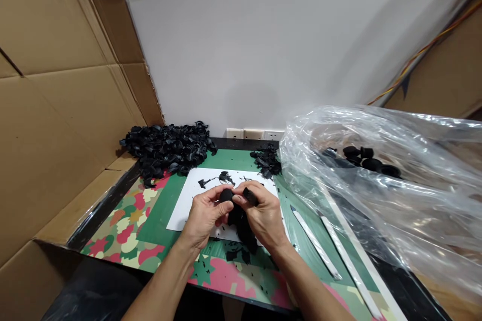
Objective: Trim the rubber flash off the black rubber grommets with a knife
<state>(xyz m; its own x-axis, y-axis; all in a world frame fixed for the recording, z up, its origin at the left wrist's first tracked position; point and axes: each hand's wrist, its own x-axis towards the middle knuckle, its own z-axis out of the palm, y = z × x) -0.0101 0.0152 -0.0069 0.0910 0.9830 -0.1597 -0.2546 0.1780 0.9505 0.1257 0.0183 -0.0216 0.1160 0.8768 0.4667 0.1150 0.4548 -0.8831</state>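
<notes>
My left hand (205, 213) is closed around a small black rubber-like part (226, 195), thumb and fingers pinching its sides. Just beside it, my right hand (263, 210) is closed too, with a short black piece (250, 196) sticking out between its fingers; its exact kind does not show. The two hands nearly meet over a white sheet (181, 210). Beneath them lie more black rubber-like parts (245, 233), partly hidden by my right hand. Thin black scraps (226, 178) are scattered on the sheet beyond my fingers.
Black trimmings are heaped at the back left (169, 150), with a smaller pile (266, 159) at the back. Two white-handled pointed tools (316, 245) lie on the green mat (158, 225). A clear plastic bag (339, 195) holds several black parts (372, 164). Cardboard (68, 60) walls the left side.
</notes>
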